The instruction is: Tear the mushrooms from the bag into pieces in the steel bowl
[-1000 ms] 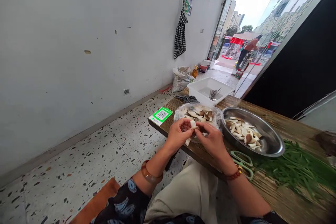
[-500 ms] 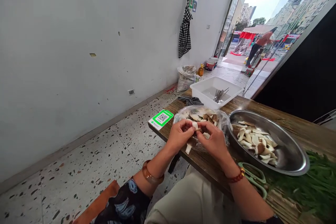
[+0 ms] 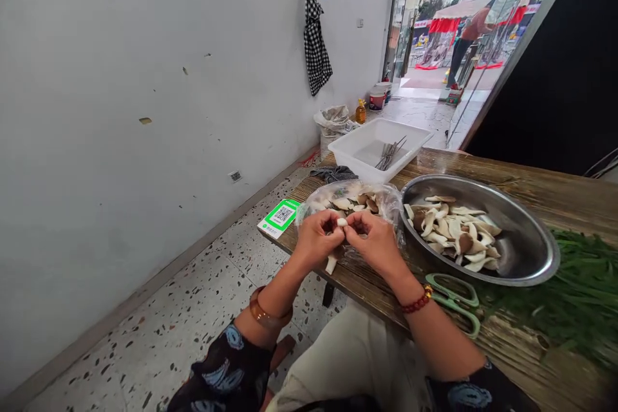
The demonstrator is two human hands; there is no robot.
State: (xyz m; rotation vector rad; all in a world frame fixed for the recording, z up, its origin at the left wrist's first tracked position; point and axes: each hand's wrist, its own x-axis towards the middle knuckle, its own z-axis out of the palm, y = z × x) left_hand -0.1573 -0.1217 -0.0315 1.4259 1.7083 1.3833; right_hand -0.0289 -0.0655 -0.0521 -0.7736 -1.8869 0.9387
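1. The fingertips of the left hand and the right hand meet and pinch the same small pale piece of mushroom between thumbs and forefingers; both hands are closed on it, held just above the near left edge of the brown wooden table.

2. The piece is likely light, soft and a little spongy, and probably brittle along the grain, so it would tear or snap under a hard squeeze. A gentle pinch at its two ends, as the fingers have it, looks the safest hold. A pale strip hangs below the left hand; I cannot tell whether it is joined to the held piece.

3. Just behind the hands lies a crumpled clear plastic bag, open and holding brown-capped, white-stemmed mushroom pieces.

4. To the right, touching the bag, stands a wide round stainless steel bowl with a heap of torn mushroom strips on its left half.

5. Farther off sits a white rectangular plastic tub holding a few metal utensils, with a dark cloth just left of it.

6. Near the right wrist lie green-handled scissors; a spread of green stalks lies at the right, and a green-and-white QR code card sits at the left corner.
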